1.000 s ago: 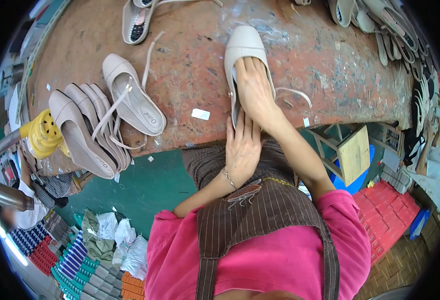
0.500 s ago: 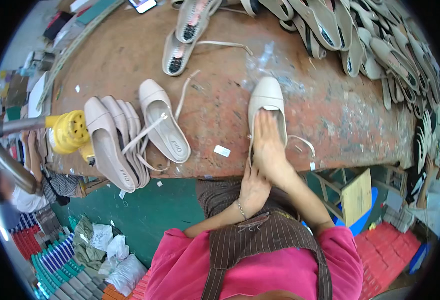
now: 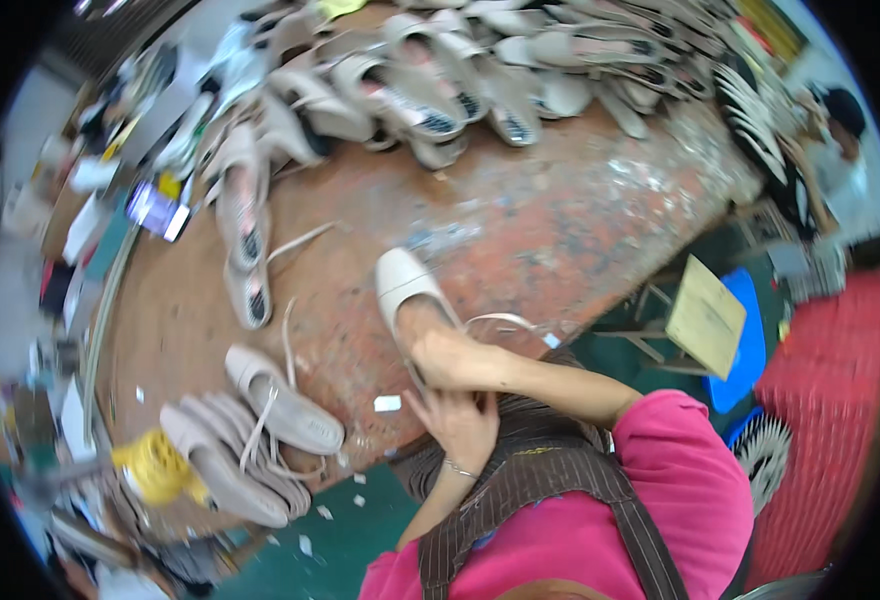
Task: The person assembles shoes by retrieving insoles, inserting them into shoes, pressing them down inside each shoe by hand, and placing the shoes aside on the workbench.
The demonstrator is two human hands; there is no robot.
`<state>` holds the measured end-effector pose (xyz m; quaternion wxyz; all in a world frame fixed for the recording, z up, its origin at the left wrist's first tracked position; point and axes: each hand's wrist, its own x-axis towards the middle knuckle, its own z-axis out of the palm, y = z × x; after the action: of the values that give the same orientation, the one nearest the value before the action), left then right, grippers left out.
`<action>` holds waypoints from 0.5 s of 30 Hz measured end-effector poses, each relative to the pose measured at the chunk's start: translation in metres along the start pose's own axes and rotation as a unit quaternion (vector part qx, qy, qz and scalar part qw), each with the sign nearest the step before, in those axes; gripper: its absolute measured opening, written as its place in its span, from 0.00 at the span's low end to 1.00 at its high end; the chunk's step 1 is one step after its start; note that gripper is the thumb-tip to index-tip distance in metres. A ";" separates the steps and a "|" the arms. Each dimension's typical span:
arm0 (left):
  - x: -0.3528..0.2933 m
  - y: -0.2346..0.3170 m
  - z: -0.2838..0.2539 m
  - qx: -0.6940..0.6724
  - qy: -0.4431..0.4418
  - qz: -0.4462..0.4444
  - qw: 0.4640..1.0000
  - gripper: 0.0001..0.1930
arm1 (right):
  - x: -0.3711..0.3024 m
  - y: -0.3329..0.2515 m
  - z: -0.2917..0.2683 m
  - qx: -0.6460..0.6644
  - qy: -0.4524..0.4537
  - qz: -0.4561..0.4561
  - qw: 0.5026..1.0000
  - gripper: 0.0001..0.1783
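Note:
A beige slingback shoe [image 3: 400,275] lies on the worn table in front of me, toe pointing away. My right hand [image 3: 438,345] reaches into its opening, stretched toward the toe; the fingertips are hidden inside. At the heel end, my left hand [image 3: 460,425] grips the shoe's back edge, partly covered by my right wrist. A thin loose strap [image 3: 505,318] trails from the shoe's right side. To the left, a single beige shoe [image 3: 295,415] with a strap across it lies beside a row of nested beige shoes [image 3: 230,470] at the table's edge.
Piled beige shoes [image 3: 410,95] cover the far side of the table [image 3: 530,220]. Two stacked shoes [image 3: 245,220] and a phone [image 3: 157,212] lie at left. A yellow round fixture [image 3: 152,468] stands near the left edge. A wooden stool [image 3: 705,320] is at right; another person [image 3: 840,150] sits beyond.
My view has swung, so the table appears tilted and more of the shoe pile shows. My right hand has slid deeper into the shoe, hiding its fingers. My left hand stays at the heel.

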<state>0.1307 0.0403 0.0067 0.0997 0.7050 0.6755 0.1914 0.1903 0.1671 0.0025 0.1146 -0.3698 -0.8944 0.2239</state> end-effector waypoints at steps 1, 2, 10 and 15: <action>0.007 0.000 -0.003 -0.014 0.069 -0.017 0.997 0.31 | -0.017 0.004 -0.012 0.115 -0.061 -0.013 0.991 0.15; 0.021 -0.004 -0.006 -0.059 0.062 -0.022 0.996 0.26 | -0.034 0.009 -0.025 0.213 -0.082 0.007 0.974 0.16; 0.034 -0.086 -0.089 -0.011 0.257 -0.058 0.965 0.10 | -0.058 0.264 -0.160 0.274 0.454 0.335 0.779 0.18; 0.011 -0.138 -0.100 0.000 0.240 -0.200 0.950 0.13 | -0.005 0.407 -0.182 0.301 0.498 0.448 0.678 0.25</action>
<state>-0.0360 0.0485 0.0440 -0.0289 0.4891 0.8065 0.3309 0.5100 0.4759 -0.0362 0.5342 -0.7288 -0.3165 0.2886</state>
